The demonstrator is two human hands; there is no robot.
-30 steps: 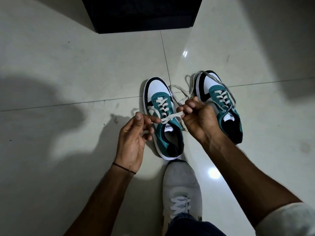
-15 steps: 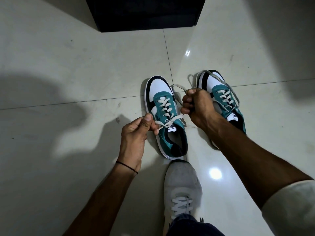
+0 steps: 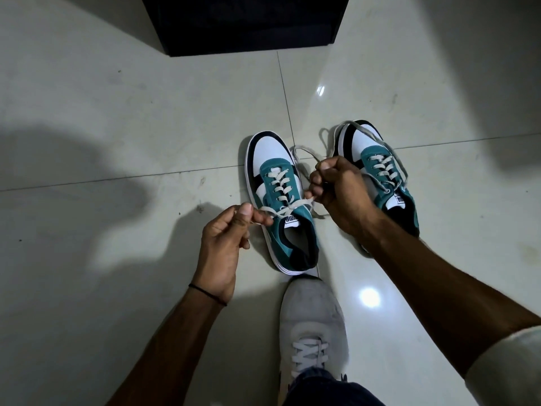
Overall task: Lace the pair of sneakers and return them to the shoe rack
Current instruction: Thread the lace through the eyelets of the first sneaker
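Observation:
Two teal, white and black sneakers stand side by side on the tiled floor. The left sneaker [image 3: 281,200] has a white lace [image 3: 278,189] crossed up its eyelets. My left hand [image 3: 231,232] pinches the lace's left end just left of the tongue. My right hand [image 3: 336,191] is closed on the other end, between the two shoes, with a loop of lace hanging out beyond the fist. The right sneaker [image 3: 380,177] is laced too, with a loose lace loop draped over its toe; my right wrist covers its heel.
A black piece of furniture [image 3: 243,24] stands on the floor straight ahead. My own foot in a grey sneaker [image 3: 313,326] is planted just behind the left sneaker. Pale glossy floor tiles [image 3: 117,112] stretch to both sides.
My hands have pulled apart, drawing the lace ends outward across the left sneaker's top eyelets. The right hand moved from over the tongue to between the shoes.

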